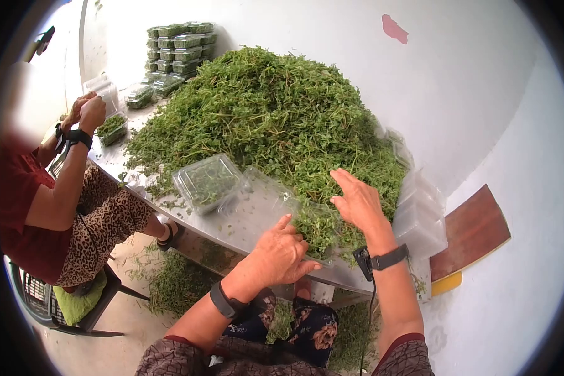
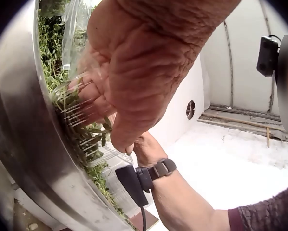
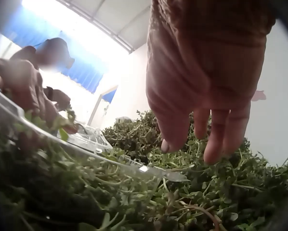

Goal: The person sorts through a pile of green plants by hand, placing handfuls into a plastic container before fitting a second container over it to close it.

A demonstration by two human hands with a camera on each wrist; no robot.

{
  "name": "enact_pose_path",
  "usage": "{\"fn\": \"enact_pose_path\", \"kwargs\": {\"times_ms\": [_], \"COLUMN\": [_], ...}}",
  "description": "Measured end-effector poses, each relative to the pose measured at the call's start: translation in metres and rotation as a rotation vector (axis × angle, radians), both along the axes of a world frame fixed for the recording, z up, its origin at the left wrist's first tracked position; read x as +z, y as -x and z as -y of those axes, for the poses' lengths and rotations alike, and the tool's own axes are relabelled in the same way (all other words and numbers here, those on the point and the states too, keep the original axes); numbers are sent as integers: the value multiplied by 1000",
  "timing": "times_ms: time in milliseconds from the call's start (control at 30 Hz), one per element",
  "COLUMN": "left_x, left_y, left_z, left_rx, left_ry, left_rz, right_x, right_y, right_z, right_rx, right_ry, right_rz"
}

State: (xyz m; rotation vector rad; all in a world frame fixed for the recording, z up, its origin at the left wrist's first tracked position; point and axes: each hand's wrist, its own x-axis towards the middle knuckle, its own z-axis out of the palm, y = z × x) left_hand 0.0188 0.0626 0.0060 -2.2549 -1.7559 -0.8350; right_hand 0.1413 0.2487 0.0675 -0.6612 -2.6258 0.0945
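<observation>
A clear plastic container (image 2: 88,144) filled with loose leafy greens (image 1: 316,229) sits at the table's near edge, its lid (image 1: 263,191) folded back. My left hand (image 1: 276,250) has its fingers down among these greens, seen through the ribbed plastic in the left wrist view. Its thumb is spread apart along the near rim. My right hand (image 1: 360,203) hovers just right of the container, over the big pile of greens (image 1: 263,106). In the right wrist view, the right hand's fingers (image 3: 214,144) point down at the pile, loosely extended, with nothing held.
Left of my container lies another filled one (image 1: 208,182). Stacked filled boxes (image 1: 180,47) stand at the back left. Nested clear containers (image 1: 420,216) are at the right edge. Across the left corner, a seated person (image 1: 50,200) handles an open box (image 1: 111,130).
</observation>
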Motion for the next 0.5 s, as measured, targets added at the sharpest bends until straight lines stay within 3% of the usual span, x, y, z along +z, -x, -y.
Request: {"fn": "enact_pose_path", "kwargs": {"times_ms": [100,233,400,500], "left_x": [4,2,4,3], "left_y": [-1,-2,-2,-2], "left_z": [2,2,3,3], "left_rx": [6,3,11,13], "left_ry": [37,35,31,17], "left_rz": [19,28,32,23], "right_x": [-10,-15,-28,-13], "right_y": [12,20,14,3], "right_z": [-15,-20,-35,-30], "right_rx": [-8,-81,-99,-120], "right_ry": [-130,-133,-266,-155], "right_rz": [104,260,34,-138]}}
